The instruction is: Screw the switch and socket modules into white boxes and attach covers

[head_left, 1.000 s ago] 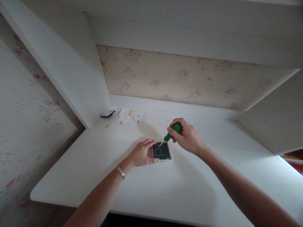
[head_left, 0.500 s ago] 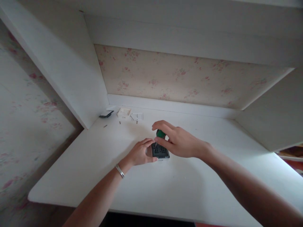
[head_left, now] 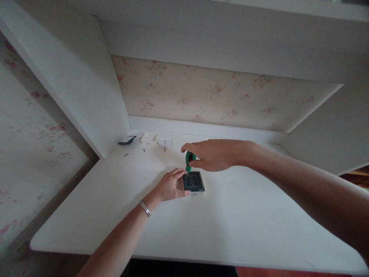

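On the white desk (head_left: 230, 231), the left hand (head_left: 170, 187), bracelet (head_left: 144, 208) at its wrist, pinches the left edge of a dark square module (head_left: 195, 183) lying flat mid-desk; its details are too small to read. Just beyond, the right hand (head_left: 215, 156) grips a green screwdriver (head_left: 189, 159) upright, its tip hard to make out at the module. Far left lie small white parts (head_left: 149, 137) before floral wallpaper (head_left: 216, 96).

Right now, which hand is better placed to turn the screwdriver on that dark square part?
The right hand, probably: it grips the green screwdriver, which stands nearly upright with its tip on the dark square part. The left hand is busy holding that part's edge on the white desk.
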Demonstrator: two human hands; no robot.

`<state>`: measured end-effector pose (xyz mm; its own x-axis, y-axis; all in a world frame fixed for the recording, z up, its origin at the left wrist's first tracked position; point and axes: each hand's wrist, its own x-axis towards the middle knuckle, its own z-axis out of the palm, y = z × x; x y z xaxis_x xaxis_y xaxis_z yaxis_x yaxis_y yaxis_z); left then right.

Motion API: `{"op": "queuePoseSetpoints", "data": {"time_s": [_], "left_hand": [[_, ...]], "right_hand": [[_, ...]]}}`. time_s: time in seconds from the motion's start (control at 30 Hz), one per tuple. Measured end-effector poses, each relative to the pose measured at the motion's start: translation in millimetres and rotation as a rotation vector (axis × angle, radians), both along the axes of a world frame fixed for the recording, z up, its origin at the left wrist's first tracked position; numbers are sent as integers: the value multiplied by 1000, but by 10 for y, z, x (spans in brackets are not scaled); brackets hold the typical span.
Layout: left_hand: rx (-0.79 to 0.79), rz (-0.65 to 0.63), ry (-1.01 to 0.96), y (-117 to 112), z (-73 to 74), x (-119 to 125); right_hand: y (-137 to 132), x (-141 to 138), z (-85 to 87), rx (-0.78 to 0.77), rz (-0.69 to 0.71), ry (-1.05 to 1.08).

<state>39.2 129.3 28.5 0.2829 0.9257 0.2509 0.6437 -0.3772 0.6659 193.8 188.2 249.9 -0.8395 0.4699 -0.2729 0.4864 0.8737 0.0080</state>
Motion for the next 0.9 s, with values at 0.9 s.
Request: {"op": "queuePoseSetpoints", "data": {"time_s": [0.9], "left_hand": [[7,-19,-5,8,-23,-14]], "right_hand": [[155,-261,-26,184,0,-124]]}}
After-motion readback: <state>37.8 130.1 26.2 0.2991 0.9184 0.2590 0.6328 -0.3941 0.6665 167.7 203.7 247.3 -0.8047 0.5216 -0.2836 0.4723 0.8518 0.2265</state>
